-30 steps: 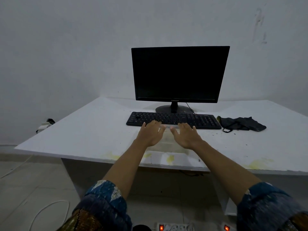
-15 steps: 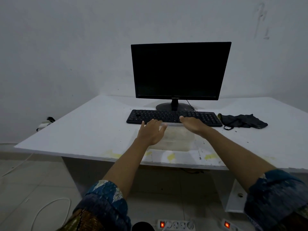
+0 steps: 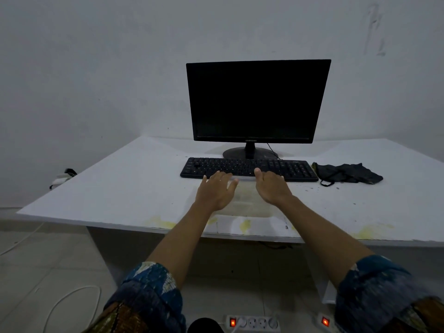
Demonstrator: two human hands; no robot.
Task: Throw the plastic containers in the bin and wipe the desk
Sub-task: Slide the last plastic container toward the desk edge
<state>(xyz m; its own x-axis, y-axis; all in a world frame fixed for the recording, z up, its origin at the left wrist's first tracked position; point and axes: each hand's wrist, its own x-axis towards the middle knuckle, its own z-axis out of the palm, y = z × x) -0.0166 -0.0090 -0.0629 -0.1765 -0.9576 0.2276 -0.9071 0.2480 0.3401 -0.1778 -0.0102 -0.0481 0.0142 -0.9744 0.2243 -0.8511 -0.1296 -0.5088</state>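
Centre frame: a clear plastic container (image 3: 247, 200) sits on the desk (image 3: 120, 188) before the keyboard (image 3: 247, 167). The left hand (image 3: 215, 192) and right hand (image 3: 272, 188), spread open, flank it; the right has returned from the keyboard, so lifting appears imminent.

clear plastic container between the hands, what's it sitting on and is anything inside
The clear plastic container sits on the white desk, just before the keyboard. Left hand and right hand flank it. Its contents cannot be told.
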